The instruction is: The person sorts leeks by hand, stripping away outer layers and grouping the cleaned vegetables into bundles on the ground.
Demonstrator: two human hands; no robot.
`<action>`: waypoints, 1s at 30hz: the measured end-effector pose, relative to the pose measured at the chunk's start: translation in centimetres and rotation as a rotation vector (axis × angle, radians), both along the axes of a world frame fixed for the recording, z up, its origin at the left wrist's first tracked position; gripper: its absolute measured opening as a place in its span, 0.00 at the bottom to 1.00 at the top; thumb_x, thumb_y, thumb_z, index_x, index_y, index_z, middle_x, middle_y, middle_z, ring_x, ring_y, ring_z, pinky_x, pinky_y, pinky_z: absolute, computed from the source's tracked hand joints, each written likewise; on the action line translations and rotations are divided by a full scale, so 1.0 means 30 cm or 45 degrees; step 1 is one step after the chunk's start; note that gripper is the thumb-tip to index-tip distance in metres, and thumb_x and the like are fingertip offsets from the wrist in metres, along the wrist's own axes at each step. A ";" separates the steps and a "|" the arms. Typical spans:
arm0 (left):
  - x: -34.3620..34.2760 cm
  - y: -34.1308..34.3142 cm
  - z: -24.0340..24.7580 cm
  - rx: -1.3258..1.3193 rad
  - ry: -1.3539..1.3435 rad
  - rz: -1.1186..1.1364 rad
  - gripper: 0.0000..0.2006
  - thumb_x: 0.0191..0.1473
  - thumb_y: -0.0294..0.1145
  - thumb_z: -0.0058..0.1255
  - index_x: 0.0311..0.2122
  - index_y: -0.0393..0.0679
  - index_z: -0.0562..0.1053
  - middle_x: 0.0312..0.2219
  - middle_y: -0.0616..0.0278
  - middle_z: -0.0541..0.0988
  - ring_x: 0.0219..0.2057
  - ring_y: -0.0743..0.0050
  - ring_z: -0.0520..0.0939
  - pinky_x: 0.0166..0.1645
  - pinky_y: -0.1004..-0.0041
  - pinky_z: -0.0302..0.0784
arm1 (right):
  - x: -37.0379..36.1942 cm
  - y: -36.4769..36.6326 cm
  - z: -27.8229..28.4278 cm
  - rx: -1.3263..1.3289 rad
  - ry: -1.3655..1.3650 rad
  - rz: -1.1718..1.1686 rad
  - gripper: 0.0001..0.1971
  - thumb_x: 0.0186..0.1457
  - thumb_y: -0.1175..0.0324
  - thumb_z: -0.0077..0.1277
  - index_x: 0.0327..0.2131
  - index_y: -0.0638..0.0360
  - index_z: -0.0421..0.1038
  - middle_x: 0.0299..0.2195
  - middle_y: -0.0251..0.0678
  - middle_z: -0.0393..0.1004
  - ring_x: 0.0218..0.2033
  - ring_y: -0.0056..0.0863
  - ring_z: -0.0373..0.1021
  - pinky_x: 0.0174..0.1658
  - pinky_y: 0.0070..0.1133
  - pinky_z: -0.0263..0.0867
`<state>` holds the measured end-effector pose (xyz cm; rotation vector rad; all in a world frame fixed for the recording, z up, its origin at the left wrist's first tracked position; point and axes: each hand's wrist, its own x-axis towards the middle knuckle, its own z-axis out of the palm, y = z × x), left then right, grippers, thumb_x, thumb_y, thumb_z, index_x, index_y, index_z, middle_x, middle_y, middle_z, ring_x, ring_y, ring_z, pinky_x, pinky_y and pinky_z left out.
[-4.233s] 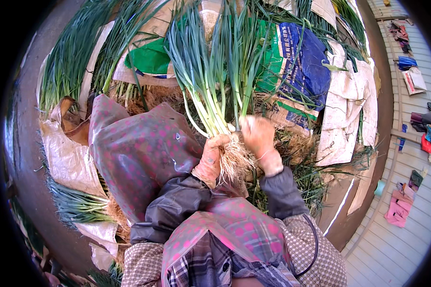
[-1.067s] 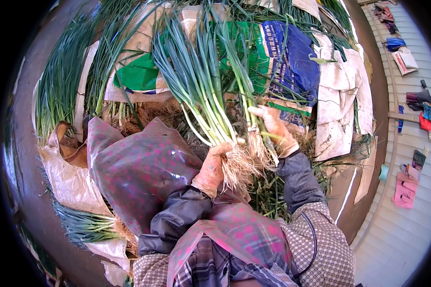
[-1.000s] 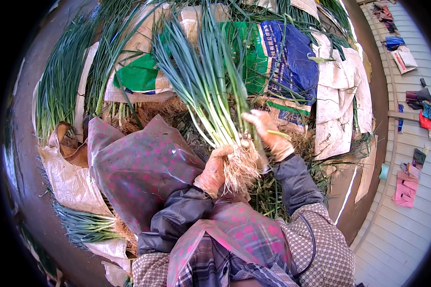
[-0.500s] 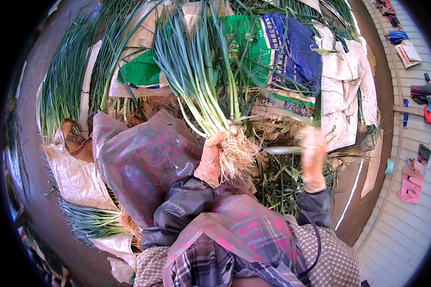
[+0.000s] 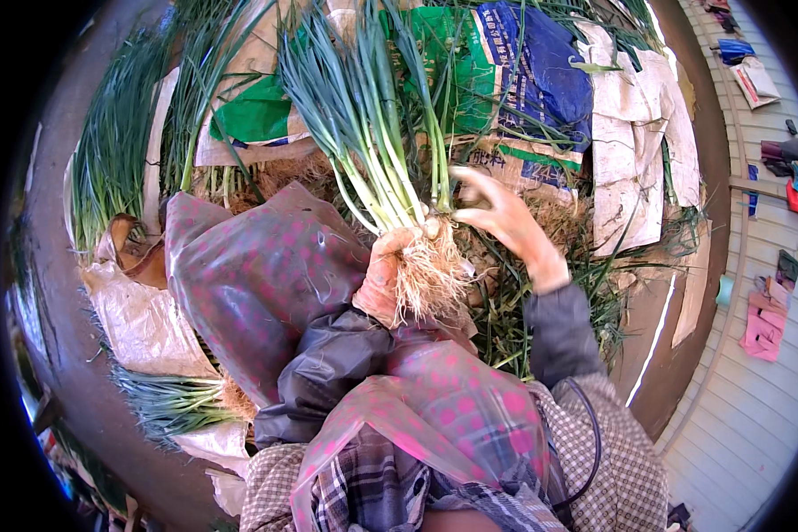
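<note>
A bunch of green onions (image 5: pixel 377 146) stands upright in front of me, with long dark green leaves, pale lower stalks and a beard of stringy roots (image 5: pixel 430 279). My left hand (image 5: pixel 386 277) grips it low, around the base just above the roots. To the right of the bunch is my right hand (image 5: pixel 510 226), open, its thumb and fingers apart and pointing at the rightmost stalks. The fingertips come close to those stalks; I cannot tell whether they touch. Nothing shows in this hand.
Spotted clear plastic (image 5: pixel 257 266) covers my lap. Cut leaves (image 5: pixel 550 310) lie in a heap at the right. More onions (image 5: pixel 120 151) stand at the far left, and a smaller bundle (image 5: pixel 173 399) lies nearer. Green and blue sacks (image 5: pixel 541 71) and a whitish cloth (image 5: pixel 629 142) lie beyond.
My right hand has swung left from out at the right, where it was blurred with a leaf strip trailing from it, to beside the stalks. The strip is gone from it. My left hand keeps its grip.
</note>
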<state>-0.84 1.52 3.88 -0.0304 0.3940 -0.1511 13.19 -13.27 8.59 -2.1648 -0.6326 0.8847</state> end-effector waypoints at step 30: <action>0.007 0.005 -0.099 0.457 -0.052 -0.151 0.19 0.48 0.28 0.48 0.47 0.34 0.68 0.35 0.53 0.78 0.33 0.64 0.80 0.40 0.69 0.78 | -0.095 0.158 -0.193 0.397 0.314 -1.075 0.10 0.57 0.65 0.49 0.39 0.60 0.69 0.23 0.33 0.75 0.17 0.13 0.66 0.22 0.12 0.63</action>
